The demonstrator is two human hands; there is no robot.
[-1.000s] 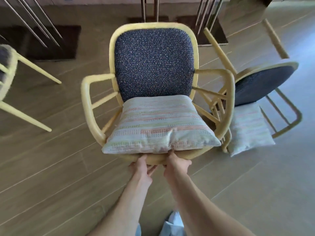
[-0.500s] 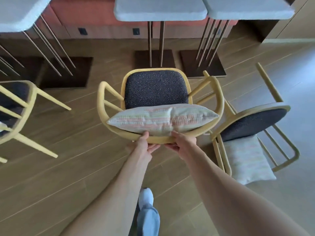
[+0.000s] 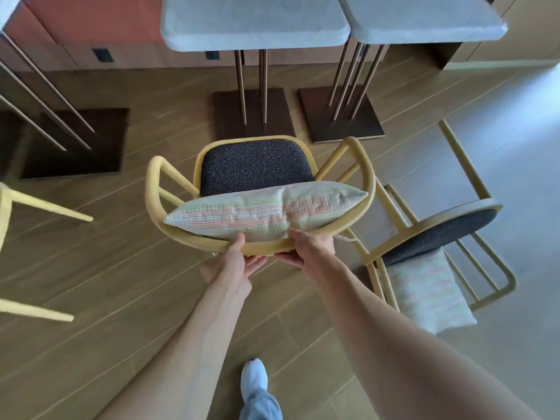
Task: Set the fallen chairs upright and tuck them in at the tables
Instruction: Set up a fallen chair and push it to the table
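Observation:
A yellow-framed armchair with a dark speckled seat [image 3: 256,171] stands upright in front of me, facing a grey table [image 3: 251,22]. A striped pillow [image 3: 263,215] leans against its backrest. My left hand [image 3: 233,262] and my right hand [image 3: 306,247] both grip the curved top rail of the back, thumbs on top and fingers underneath. A second chair [image 3: 439,234] of the same kind lies on its side at the right, its pillow [image 3: 430,295] on the floor. The legs of a third fallen chair [image 3: 36,207] show at the left edge.
A second grey table [image 3: 424,19] adjoins the first at the right. Dark square bases [image 3: 253,113] with thin metal legs stand under the tables just beyond the chair. Another base [image 3: 75,140] is at the left. My foot [image 3: 254,380] is on the wooden floor behind the chair.
The chair has swung from tipped back towards me to upright, with its seat now level. My hands stayed on its back rail, and the view rose to show the tables.

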